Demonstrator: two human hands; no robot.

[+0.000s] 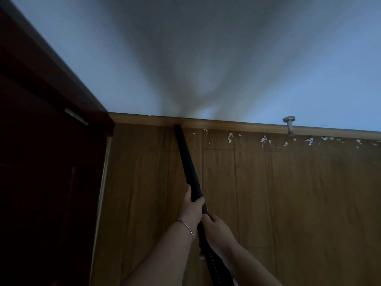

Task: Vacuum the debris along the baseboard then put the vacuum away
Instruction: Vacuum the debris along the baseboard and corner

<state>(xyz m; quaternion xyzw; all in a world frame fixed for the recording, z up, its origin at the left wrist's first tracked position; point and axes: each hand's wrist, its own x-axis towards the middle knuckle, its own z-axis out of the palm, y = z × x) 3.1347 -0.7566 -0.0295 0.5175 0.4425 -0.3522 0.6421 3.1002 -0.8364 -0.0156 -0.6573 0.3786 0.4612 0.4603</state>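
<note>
A long black vacuum nozzle [185,157] slants from my hands up to the wooden baseboard [237,124], its tip touching the floor right at the board. My left hand [191,209] grips the tube higher up; a thin bracelet is on that wrist. My right hand [216,226] holds the tube just below, where the ribbed hose begins. White scraps of debris [229,137] lie scattered along the baseboard to the right of the tip, out to the right edge of view.
A dark red wooden door [47,162] and its frame fill the left side. A metal door stopper [289,124] sticks out of the baseboard at the right. The floor is brown wood planks [288,203]; a white wall [206,58] rises above.
</note>
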